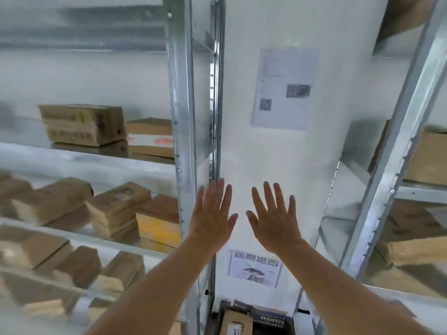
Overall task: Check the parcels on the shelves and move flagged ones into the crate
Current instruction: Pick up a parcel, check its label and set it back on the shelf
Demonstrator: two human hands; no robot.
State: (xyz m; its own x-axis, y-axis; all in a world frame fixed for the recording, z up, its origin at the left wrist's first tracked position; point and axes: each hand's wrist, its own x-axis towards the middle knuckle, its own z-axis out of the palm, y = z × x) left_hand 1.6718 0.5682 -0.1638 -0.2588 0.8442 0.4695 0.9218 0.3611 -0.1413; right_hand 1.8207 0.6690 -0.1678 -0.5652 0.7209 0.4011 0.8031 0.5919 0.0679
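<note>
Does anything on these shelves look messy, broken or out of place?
Nothing looks damaged or spilled. On the left shelves, the cardboard parcels sit at mixed angles rather than in neat rows, though blur hides detail. Both hands, left and right, are held up open and hold nothing. The dark crate below holds one parcel.

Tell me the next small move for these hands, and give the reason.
Probably reach the left hand leftward to the nearest parcel, the yellow-sided box by the shelf post, to check it. Both hands are open and hold nothing; the right hand is likewise spread before the white wall. The dark crate below already holds one parcel, and the shelves on the left hold many unchecked boxes.
</note>
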